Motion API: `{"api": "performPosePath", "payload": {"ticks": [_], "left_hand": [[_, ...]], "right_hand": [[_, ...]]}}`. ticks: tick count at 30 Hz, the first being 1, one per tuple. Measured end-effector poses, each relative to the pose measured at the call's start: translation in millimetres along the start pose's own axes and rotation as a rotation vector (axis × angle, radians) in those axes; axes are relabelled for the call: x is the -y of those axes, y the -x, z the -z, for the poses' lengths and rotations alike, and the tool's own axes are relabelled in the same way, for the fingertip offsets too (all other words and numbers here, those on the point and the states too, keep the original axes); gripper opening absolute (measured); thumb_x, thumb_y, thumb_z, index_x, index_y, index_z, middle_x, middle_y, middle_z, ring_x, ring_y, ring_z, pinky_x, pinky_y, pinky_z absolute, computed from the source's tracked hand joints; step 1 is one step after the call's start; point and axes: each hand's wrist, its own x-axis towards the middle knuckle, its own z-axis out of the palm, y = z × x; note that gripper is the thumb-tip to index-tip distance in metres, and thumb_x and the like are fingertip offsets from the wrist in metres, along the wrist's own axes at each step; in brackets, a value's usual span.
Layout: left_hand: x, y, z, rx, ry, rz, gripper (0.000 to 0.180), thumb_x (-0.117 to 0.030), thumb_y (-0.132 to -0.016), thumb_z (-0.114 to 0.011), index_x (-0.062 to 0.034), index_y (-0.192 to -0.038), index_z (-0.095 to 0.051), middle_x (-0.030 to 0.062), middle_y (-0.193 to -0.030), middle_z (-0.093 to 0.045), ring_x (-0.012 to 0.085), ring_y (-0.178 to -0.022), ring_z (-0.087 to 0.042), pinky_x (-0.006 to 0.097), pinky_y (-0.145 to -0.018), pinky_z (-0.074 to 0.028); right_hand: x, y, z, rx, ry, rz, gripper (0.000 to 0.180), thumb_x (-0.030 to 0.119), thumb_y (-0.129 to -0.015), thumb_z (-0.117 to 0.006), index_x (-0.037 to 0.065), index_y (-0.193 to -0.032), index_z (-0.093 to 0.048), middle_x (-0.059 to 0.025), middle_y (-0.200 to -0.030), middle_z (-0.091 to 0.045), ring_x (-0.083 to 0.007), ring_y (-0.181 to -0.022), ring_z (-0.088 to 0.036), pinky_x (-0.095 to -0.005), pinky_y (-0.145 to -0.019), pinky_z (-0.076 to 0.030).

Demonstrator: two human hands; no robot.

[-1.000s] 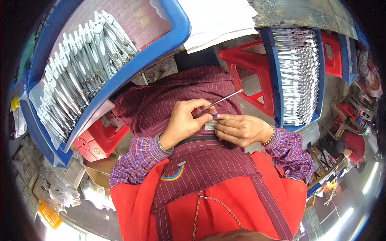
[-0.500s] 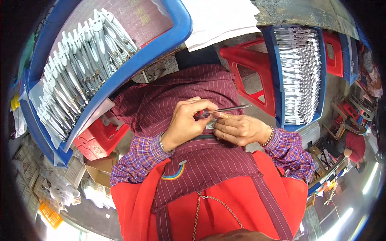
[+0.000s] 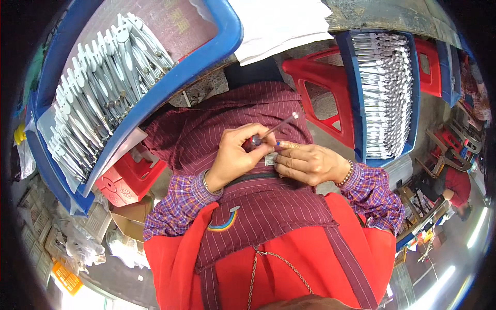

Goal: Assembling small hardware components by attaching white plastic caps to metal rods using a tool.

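Observation:
My left hand [image 3: 238, 155] is closed around the dark red handle of a screwdriver [image 3: 279, 127]. Its thin metal shaft points up and to the right, over the dark red striped apron [image 3: 227, 124] on my lap. Close beside it, my right hand [image 3: 310, 164] has its fingers curled and pinched together. A small blue spot shows at its fingertips; whatever they hold is too hidden to name. The two hands' fingertips nearly meet above a small pale label [image 3: 269, 159] on the apron.
At the left a blue tray [image 3: 170, 77] holds many slim grey-white metal handles [image 3: 98, 88]. Another blue tray [image 3: 359, 103] at the right is stacked with similar pieces [image 3: 385, 98]. Red stools [image 3: 325, 88] stand below. White paper [image 3: 281, 26] lies on the bench edge ahead.
The screwdriver's shaft has swung from pointing right across my right hand to pointing up and right, away from it. Both hands stay in nearly the same place.

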Motion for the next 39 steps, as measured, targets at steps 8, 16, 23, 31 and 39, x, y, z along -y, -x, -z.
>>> {"api": "performPosePath", "payload": {"ticks": [8,16,23,31,39], "left_hand": [[1.2,0.5,1.5,0.0,0.014,0.104,0.012,0.001,-0.074,-0.07,-0.0022,-0.082,-0.061,-0.005,-0.071,-0.058,0.0009,-0.064,-0.047,0.017,-0.057,-0.038],[4.3,0.5,1.1,0.04,-0.03,0.11,0.014,0.001,-0.074,-0.07,-0.002,-0.083,-0.06,-0.003,-0.074,-0.06,0.003,-0.067,-0.051,0.019,-0.059,-0.041],[1.9,1.4,5.7,0.106,-0.02,0.036,0.011,0.003,-0.074,-0.068,-0.0011,-0.079,-0.059,0.0008,-0.075,-0.062,0.0053,-0.069,-0.056,0.021,-0.063,-0.045],[-3.8,2.8,2.7,0.081,-0.001,0.06,0.012,0.003,-0.073,-0.069,-0.0011,-0.079,-0.058,0.002,-0.072,-0.062,0.0057,-0.067,-0.057,0.021,-0.061,-0.045],[-0.7,1.8,3.7,-0.006,-0.092,0.098,0.013,0.0,-0.073,-0.069,-0.0036,-0.079,-0.058,-0.0039,-0.069,-0.055,0.0021,-0.061,-0.045,0.02,-0.055,-0.037]], "right_hand": [[0.9,1.9,-0.2,0.016,0.022,0.018,0.025,0.008,-0.072,-0.06,-0.006,-0.092,-0.061,-0.0127,-0.09,-0.061,-0.0217,-0.085,-0.063,-0.0412,-0.098,-0.048],[1.3,0.2,-1.1,0.041,0.054,0.044,0.026,0.008,-0.069,-0.059,-0.006,-0.091,-0.061,-0.0115,-0.087,-0.06,-0.0206,-0.083,-0.063,-0.0411,-0.098,-0.048],[4.0,-1.0,-3.0,0.048,0.07,0.044,0.022,0.006,-0.071,-0.059,-0.005,-0.09,-0.061,-0.01,-0.082,-0.058,-0.02,-0.078,-0.062,-0.041,-0.098,-0.048],[4.9,3.9,-13.6,-0.016,-0.046,-0.072,0.021,0.009,-0.075,-0.063,-0.003,-0.092,-0.062,-0.0098,-0.084,-0.061,-0.0214,-0.081,-0.063,-0.043,-0.099,-0.047],[1.8,1.8,-9.2,0.01,-0.01,-0.024,0.023,0.009,-0.074,-0.062,-0.004,-0.092,-0.061,-0.0102,-0.086,-0.061,-0.0211,-0.083,-0.063,-0.0409,-0.098,-0.048]]}}
